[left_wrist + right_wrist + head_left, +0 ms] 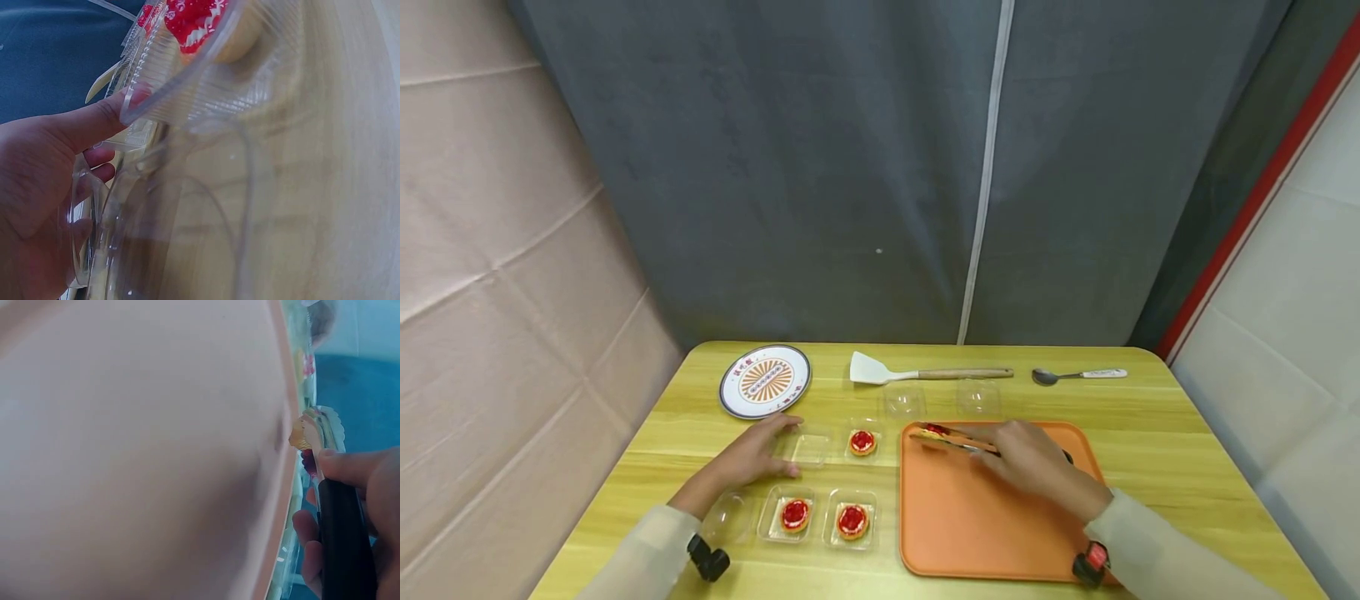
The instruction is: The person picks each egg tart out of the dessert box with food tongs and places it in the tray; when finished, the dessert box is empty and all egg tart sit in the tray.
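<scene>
My left hand [758, 457] holds a clear plastic box [811, 450] by its left side, thumb and fingers at opposite corners. In the left wrist view, other clear plastic partly covers that hand [59, 169]. My right hand [1026, 460] grips black-handled metal tongs [342, 531] above the tray's far left corner. Between the tongs' tips is a small tart [299, 436] with a yellowish crust and red topping. Three red-topped tarts sit in clear boxes: one tart [862, 442] right of the held box, another [795, 515] and a third [852, 522] nearer me.
An orange tray [992, 533] lies under the right hand. Clear lids or boxes include one [904, 402] and another [978, 397] behind the tray, and one [727, 518] by the left wrist. A patterned plate [765, 382], white spatula [871, 369] and spoon [1047, 377] lie along the back.
</scene>
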Available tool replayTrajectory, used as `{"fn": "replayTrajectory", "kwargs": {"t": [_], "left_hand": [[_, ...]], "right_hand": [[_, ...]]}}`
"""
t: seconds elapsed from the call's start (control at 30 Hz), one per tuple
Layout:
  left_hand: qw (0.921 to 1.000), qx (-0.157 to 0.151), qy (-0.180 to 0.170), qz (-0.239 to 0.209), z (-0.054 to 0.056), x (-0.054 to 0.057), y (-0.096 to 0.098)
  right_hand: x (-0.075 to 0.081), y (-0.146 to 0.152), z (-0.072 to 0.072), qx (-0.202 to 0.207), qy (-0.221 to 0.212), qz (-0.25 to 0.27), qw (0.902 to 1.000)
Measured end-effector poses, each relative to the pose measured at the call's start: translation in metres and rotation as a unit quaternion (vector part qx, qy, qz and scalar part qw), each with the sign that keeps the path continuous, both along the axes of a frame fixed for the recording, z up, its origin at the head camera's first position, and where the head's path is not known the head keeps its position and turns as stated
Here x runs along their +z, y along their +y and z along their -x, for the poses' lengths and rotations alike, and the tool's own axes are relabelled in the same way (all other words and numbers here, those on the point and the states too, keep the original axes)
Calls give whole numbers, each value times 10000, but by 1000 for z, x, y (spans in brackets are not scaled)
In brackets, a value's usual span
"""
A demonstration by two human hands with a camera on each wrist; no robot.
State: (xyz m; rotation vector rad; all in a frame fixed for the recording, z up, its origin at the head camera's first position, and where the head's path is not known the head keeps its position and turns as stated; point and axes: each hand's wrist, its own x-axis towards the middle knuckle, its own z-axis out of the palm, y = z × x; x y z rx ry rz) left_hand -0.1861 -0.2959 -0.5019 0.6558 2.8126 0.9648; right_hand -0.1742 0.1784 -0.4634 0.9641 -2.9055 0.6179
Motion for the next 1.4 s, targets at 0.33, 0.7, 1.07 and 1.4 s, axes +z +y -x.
{"fn": "replayTrajectory", "kwargs": {"t": [0.33,0.7,1.07,1.4], "left_hand": [[9998,-31,142,108,2,-2,-2],[9999,-40,104,67,3,-4,-3],[9998,-85,151,62,1,-2,-2],[9998,-141,133,102,2,-1,-2]], "right_hand": [[-9,10,1,-41,627,-383,9973],[-11,10,-3,105,813,-421,9957],[-10,13,-9,14,230,-271,9994],[-10,18,-9,-4,-63,-134,9999]]}}
